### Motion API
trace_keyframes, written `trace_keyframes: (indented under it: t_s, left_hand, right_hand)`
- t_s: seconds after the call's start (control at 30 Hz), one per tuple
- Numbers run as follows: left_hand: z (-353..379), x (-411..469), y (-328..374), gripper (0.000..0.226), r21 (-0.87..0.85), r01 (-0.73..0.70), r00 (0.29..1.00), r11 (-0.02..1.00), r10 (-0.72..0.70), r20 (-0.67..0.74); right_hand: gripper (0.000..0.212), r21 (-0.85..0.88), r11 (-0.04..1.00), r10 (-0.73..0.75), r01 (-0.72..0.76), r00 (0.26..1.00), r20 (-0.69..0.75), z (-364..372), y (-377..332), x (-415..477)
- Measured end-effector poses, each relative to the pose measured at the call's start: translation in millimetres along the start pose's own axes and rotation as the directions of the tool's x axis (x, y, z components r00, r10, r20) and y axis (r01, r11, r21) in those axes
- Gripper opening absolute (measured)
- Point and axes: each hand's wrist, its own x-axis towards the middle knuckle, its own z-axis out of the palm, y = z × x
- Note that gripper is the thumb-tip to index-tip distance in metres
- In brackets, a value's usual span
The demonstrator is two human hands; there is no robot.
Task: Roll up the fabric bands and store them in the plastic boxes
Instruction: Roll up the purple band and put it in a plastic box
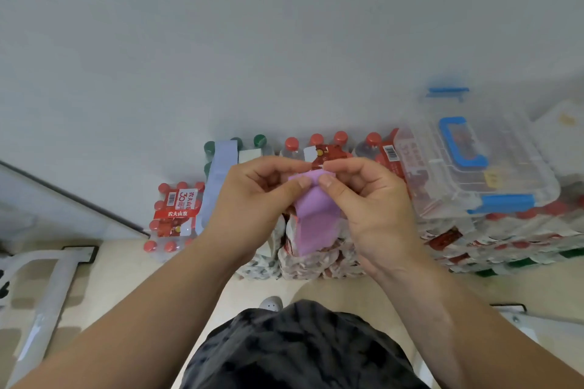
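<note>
A plain white wall [284, 41] fills the scene above and behind a pair of hands working at chest height. Below and beyond the grip, shrink-wrapped packs of red-capped and green-capped water bottles [316, 262] stand stacked on a beige tiled floor [126, 278]. To the right of the grip and a little beyond it, a clear lidded plastic storage box with blue latches and a blue handle [505, 174] sits on top of the packs, its lid on. Just left of the grip and behind it, a pale blue fabric band [219, 167] lies draped over the green-capped bottles and hangs down the front of the stack.

At the centre, a lilac fabric band [311, 227] is held up in the air, clear of the box. The person's left hand [249, 199] and right hand [369, 202] meet at its top end, each pinching the folded-over edge tightly between thumb and curled fingers, thumbs nearly touching. The rest of the band hangs loose between the two wrists. Straight below the grip, a white shoe tip [271, 303] shows on the floor.
</note>
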Motion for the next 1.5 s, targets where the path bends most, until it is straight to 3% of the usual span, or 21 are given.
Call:
trace_keyframes:
  t_s: [0.13,0.23,0.37,0.57,0.7,0.83,0.97,1.17,1.33,1.5]
  left_hand:
    - [-38.3,16.2,2.9,0.023,0.061,-0.061,0.997,0.996,0.059,0.046]
    - [-63.7,26.1,5.9,0.038,0.128,-0.115,0.993,0.985,0.109,0.052]
    - [-91.4,34.6,2.1,0.029,0.139,-0.098,0.995,0.985,0.094,0.041]
    - [-114.9,39.0,1.5,0.017,-0.018,-0.016,0.993,1.000,0.018,0.121]
    - [-124.7,44.1,0.8,0.021,-0.023,-0.024,0.997,0.999,0.026,0.079]
    - [-129.4,50.5,2.7,0.022,-0.004,-0.047,0.998,0.999,0.047,0.031]
    - [-130.0,49.6,4.3,0.023,0.022,-0.089,0.996,0.996,0.089,0.001]
    - [-140.4,52.9,-0.1,0.032,0.111,-0.139,0.990,0.984,0.138,0.014]
    - [-145.5,52.5,-5.1,0.027,0.138,-0.118,0.992,0.983,0.112,0.054]
    - [-149.1,52.9,-1.7,0.016,-0.004,-0.033,0.999,0.999,0.034,0.042]
  right_hand:
    - [0.019,-0.050,0.997,0.049,-0.052,0.996,-0.069,36.2,1.4,6.1]
    - [0.008,-0.059,0.996,0.068,-0.074,0.992,-0.105,60.1,3.8,12.0]
    - [0.014,-0.042,0.997,0.060,-0.066,0.990,-0.128,87.9,6.4,16.8]
    - [0.014,0.024,0.998,0.055,-0.051,0.982,-0.180,116.8,10.3,19.0]
    - [0.024,0.007,0.999,0.048,-0.047,0.986,-0.162,127.2,9.8,20.8]
    - [0.016,-0.016,0.998,0.059,-0.062,0.987,-0.147,131.4,9.5,24.4]
    - [0.020,-0.071,0.992,0.090,-0.101,0.985,-0.146,136.0,10.7,28.8]
    - [0.016,0.075,0.984,0.173,-0.164,0.976,-0.132,146.5,9.3,31.3]
    - [0.011,0.066,0.987,0.153,-0.143,0.972,-0.177,152.4,7.7,31.7]
    - [0.020,-0.013,0.995,0.096,-0.099,0.981,-0.167,158.1,9.0,32.9]
